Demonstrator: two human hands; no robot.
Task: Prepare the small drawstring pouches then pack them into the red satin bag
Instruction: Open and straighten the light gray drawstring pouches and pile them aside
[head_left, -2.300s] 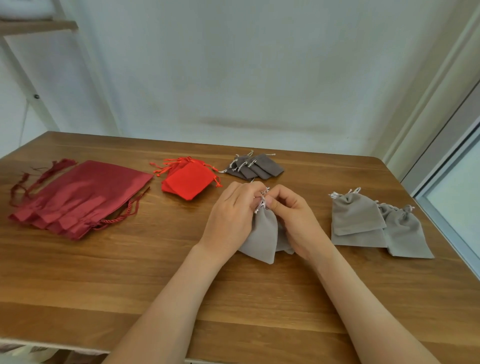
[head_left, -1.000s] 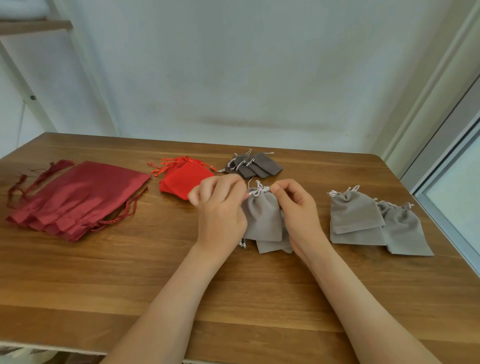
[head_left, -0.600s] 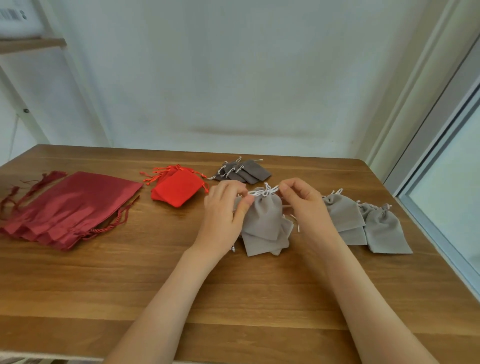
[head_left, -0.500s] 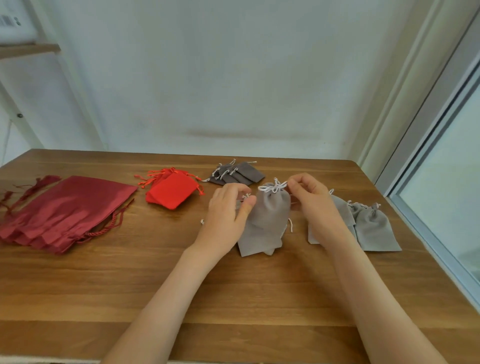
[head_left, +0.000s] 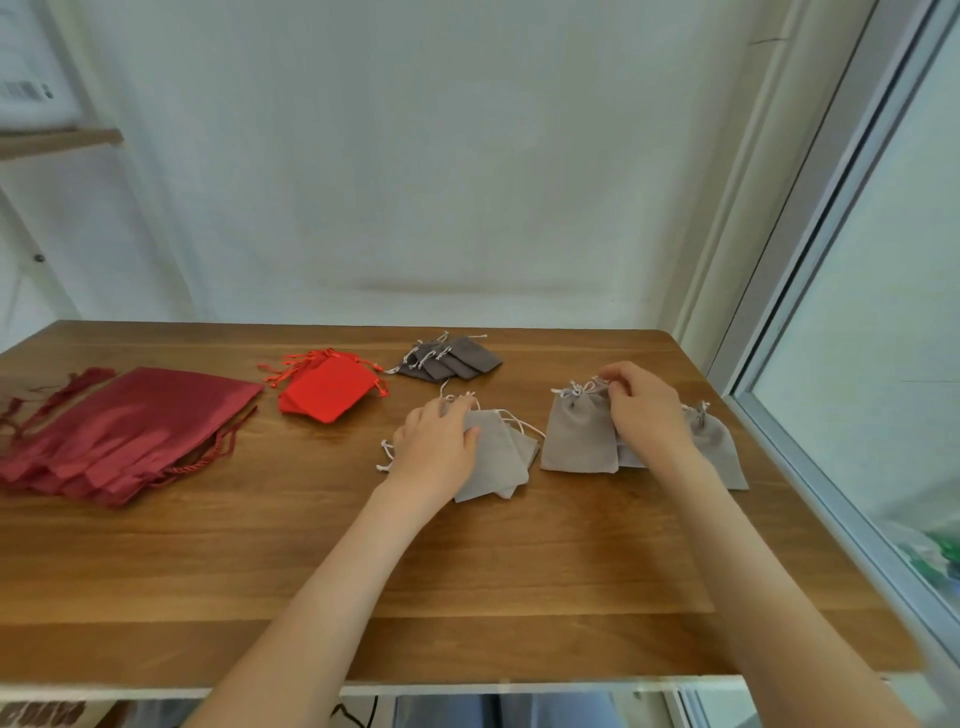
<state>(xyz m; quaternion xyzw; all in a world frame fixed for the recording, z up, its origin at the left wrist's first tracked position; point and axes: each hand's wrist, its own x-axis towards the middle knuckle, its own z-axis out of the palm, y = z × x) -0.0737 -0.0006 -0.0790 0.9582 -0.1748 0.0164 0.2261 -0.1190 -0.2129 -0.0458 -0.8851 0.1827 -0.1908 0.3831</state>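
Note:
My right hand (head_left: 644, 415) pinches the gathered neck of a light grey pouch (head_left: 579, 436) that lies on the right-hand pile of closed grey pouches (head_left: 719, 447). My left hand (head_left: 436, 441) rests flat on a small stack of flat light grey pouches (head_left: 496, 465) at the table's middle, fingertips at their cords. A pile of dark red satin bags (head_left: 130, 426) lies at the left. Behind the hands are bright red small pouches (head_left: 327, 387) and dark grey small pouches (head_left: 452, 358).
The wooden table (head_left: 467, 571) runs to a near edge at the bottom of the view and a right edge beside a window frame (head_left: 810, 467). A white wall stands behind the table. A shelf (head_left: 57, 140) hangs at the upper left.
My right hand carried the drawn-shut grey pouch rightward from the middle stack and laid it on the right pile. My left hand dropped onto the remaining stack. The view swung right.

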